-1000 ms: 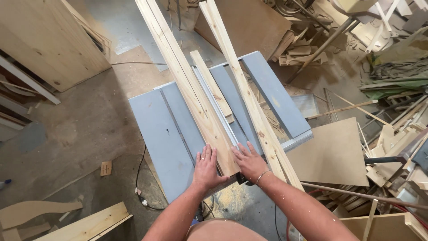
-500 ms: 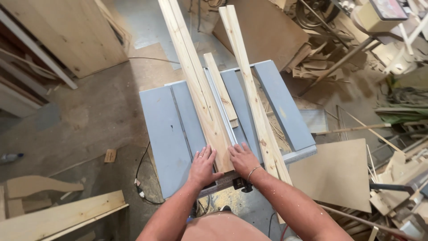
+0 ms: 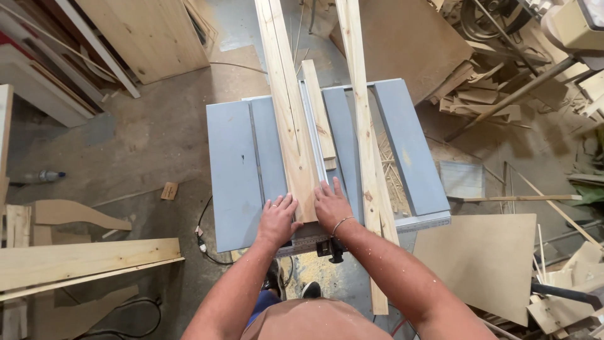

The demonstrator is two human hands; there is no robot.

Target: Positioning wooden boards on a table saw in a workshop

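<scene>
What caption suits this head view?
Both hands, left and right, press a pale plank on a grey saw table.

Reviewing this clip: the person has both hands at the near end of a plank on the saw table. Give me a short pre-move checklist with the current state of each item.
1. Left hand flat on the plank's near end: ok.
2. Right hand beside it at the near end, fingers against the grey fence rail: ok.
3. Plank lying flat along the saw table: ok.
4. Blade position relative to the fingers: cannot tell, no blade visible.
5. Second long strip lies loose across the table and overhangs the near edge: not ok.
6. Floor cable near the feet: not ok.
</scene>
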